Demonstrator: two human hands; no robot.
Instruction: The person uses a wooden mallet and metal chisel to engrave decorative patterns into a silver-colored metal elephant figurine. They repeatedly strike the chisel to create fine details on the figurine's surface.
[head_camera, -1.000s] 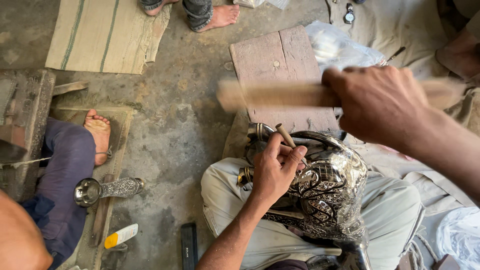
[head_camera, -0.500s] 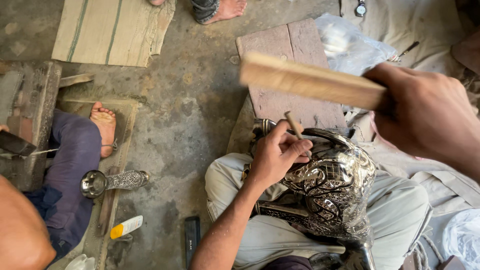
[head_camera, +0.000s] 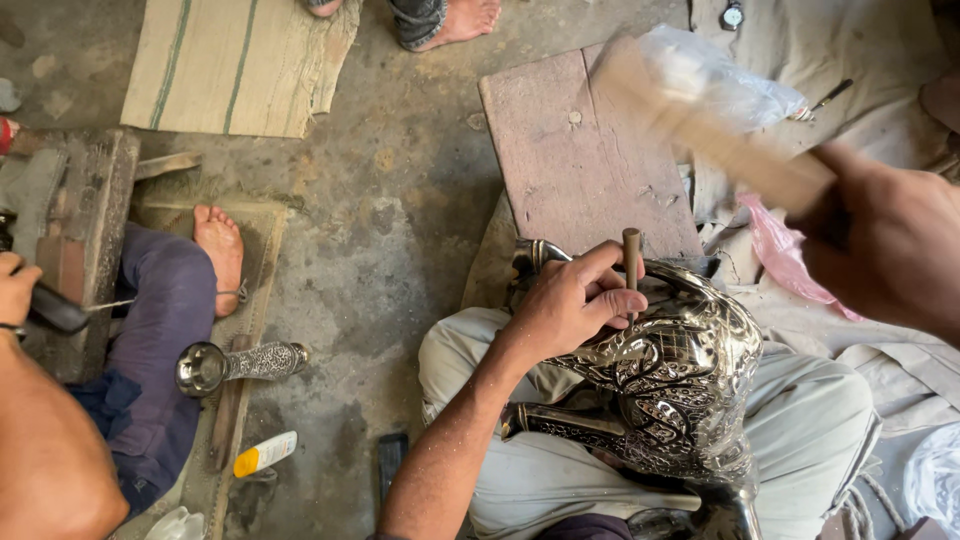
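Chasing an ornate silver metal vessel (head_camera: 680, 390) resting on the lap.
Left hand (head_camera: 570, 305) pinches a thin metal punch (head_camera: 631, 262) upright against it; right hand (head_camera: 885, 255) clenches a blurred wooden mallet (head_camera: 700, 120). A small white-and-yellow tube (head_camera: 264, 453) lies on the concrete floor (head_camera: 390, 200).

Place: we see a metal-craft workshop, worked seated on the ground | Floor: bare stained concrete floor (head_camera: 400, 210), woven mat (head_camera: 235, 65), worn wooden board (head_camera: 575, 160) | Work: embossed silver vessel (head_camera: 690, 380) on our lap, punch (head_camera: 631, 262), wooden mallet (head_camera: 720, 140) | Nearby: barefoot co-worker (head_camera: 150, 340) at a wooden block (head_camera: 85, 230), small engraved metal cup (head_camera: 235, 365)
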